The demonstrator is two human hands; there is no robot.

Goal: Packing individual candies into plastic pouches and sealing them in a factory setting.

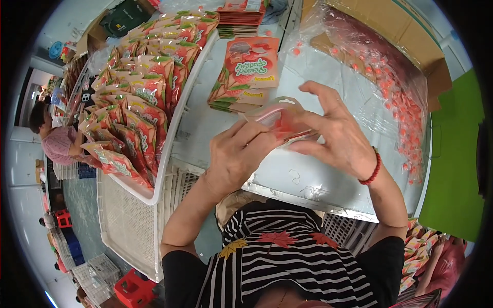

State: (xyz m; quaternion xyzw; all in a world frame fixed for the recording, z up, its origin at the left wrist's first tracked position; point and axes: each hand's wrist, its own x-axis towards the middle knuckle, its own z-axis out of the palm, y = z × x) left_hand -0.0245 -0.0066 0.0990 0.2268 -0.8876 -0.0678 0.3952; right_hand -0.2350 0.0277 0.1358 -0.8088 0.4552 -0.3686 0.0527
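Presently, pouch (268, 114) at centre of frame, between the hands. Left hand (233, 158) closed on its left side, fingers curled over it. Right hand (343, 137) at its right end, one finger raised clear; cannot tell whether thumb and fingers pinch it. Flat pouches (252, 60) at upper centre; wrapped red pieces (393, 102), upper right; tray (170, 137), upper left, holds plump pouches (144, 97).

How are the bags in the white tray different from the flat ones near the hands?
The tray bags look plump and shiny; the flat bags look thin. The tray bags lean in crowded rows; the flat bags lie overlapping in a small pile. Both have red fruit pictures.
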